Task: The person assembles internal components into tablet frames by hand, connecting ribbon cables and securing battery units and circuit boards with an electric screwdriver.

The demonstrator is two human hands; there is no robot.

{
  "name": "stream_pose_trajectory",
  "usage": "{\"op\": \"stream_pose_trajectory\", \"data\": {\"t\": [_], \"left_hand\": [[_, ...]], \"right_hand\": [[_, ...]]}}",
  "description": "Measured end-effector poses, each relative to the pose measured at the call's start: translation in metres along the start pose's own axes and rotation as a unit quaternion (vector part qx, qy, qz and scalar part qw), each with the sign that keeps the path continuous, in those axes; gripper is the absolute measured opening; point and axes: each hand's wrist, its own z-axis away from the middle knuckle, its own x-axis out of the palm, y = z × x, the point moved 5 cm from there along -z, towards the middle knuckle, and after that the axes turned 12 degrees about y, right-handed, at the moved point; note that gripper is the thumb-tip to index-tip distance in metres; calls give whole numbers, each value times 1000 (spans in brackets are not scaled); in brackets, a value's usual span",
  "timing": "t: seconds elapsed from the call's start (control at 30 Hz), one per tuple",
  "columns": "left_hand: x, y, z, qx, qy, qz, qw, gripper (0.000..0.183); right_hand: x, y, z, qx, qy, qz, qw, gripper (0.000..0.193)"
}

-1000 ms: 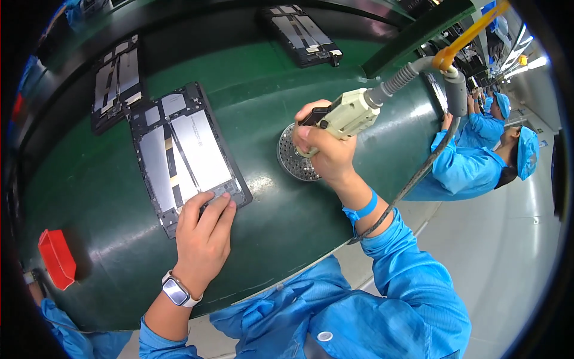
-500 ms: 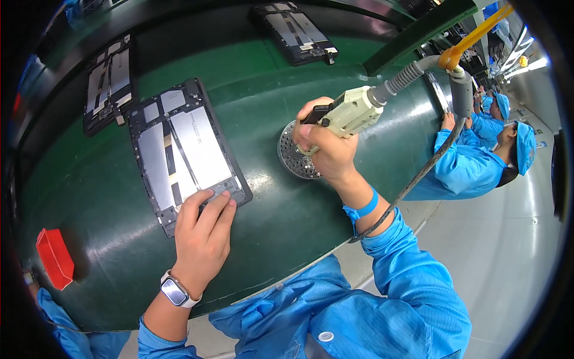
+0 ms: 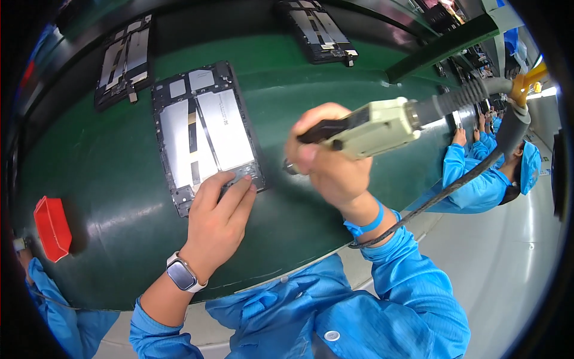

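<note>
An opened tablet point(image 3: 228, 125), its silver battery panels and black frame exposed, lies on the green workbench in front of me. My left hand point(image 3: 218, 209) rests its fingers on the tablet's near edge; they are extended, holding nothing. To the right of the tablet, my right hand point(image 3: 332, 158) is wrapped round a pale electric screwdriver point(image 3: 382, 127) with a black lever. The tool is raised off the bench and tilted, its cable end toward the right; its dark tip shows at the left of my fist, apart from the tablet. The hand is slightly blurred.
Further opened tablets lie at the back left point(image 3: 124, 63) and back centre point(image 3: 317, 33). A red tray point(image 3: 52, 229) sits at the left. A grey cable point(image 3: 445, 191) runs past my right wrist. A green metal bar point(image 3: 442, 48) crosses at the upper right. A co-worker point(image 3: 478, 173) in blue is at the right.
My right hand has lifted the screwdriver from the round perforated metal dish, which no longer shows. The whole view has shifted slightly. My left hand stays on the tablet.
</note>
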Motion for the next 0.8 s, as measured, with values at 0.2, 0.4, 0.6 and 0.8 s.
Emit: {"op": "stream_pose_trajectory", "data": {"t": [0.2, 0.4, 0.6, 0.8], "left_hand": [[-2, 0, 0, 9, 0, -2, 1000, 32], [-2, -1, 0, 7, -1, 2, 1000, 34], [0, 0, -1, 0, -9, 5, 1000, 32], [0, 0, 0, -19, -7, 1, 1000, 28]], "right_hand": [[24, 17, 13, 11, -50, 9, 999, 27], [27, 23, 14, 27, -55, 5, 998, 25], [28, 20, 15, 19, -75, 25, 997, 23], [19, 17, 11, -24, -44, 32, 998, 28]]}}
